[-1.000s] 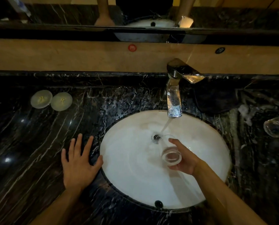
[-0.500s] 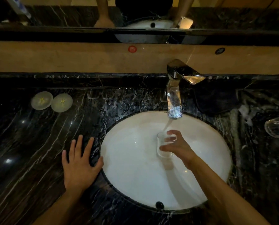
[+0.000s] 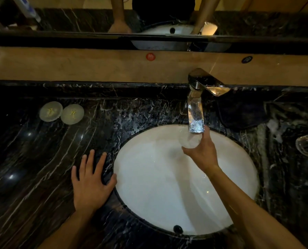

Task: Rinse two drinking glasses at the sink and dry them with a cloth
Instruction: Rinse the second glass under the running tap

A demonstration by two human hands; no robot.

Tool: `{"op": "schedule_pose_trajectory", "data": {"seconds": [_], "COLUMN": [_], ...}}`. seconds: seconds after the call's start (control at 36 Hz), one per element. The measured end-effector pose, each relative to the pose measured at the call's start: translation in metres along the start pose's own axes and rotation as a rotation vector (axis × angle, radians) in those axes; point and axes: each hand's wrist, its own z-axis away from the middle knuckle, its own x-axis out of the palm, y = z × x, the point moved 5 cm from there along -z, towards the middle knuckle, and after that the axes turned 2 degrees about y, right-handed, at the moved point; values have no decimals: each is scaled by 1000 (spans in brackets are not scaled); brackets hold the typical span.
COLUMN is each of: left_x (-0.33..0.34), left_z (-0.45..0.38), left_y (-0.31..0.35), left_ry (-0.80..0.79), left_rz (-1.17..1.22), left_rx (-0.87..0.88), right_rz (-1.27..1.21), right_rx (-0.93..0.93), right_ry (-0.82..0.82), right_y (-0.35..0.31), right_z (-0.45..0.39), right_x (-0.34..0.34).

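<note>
Currently right hand (image 3: 202, 152) grips clear drinking glass (image 3: 189, 141) directly beneath chrome tap spout (image 3: 196, 121); left hand (image 3: 90, 184) flat, fingers spread, on black marble counter (image 3: 42, 159).

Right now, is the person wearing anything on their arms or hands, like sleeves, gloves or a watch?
No. Both forearms are bare as far as the picture shows, without sleeves. The left hand and right hand wear no gloves, and no rings, watch or bracelet show at the wrists.
</note>
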Motion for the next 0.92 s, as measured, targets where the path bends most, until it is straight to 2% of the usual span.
{"op": "schedule_pose_trajectory", "data": {"seconds": [0.11,0.25,0.39,0.53,0.81,0.92], "left_x": [1,2,2,1,1,1], "left_z": [0,0,0,1,0,0], "left_y": [-1,-2,-2,-1,-1,-1], "left_ry": [-7,3,-5,0,2,-3], "left_rz": [-6,4,1,7,-2,-2], "left_rx": [-1,7,4,11,8,7], "right_rz": [27,-220,-281,-205,46,24], "right_rx": [95,237,155,32,-50,-45], "right_ry": [-65,-262,-346,-250,118,134], "right_y": [6,20,8,-3,-22,-18], "right_z": [-5,0,9,9,9,8], "right_x": [-10,-10,2,17,-2,-19]}}
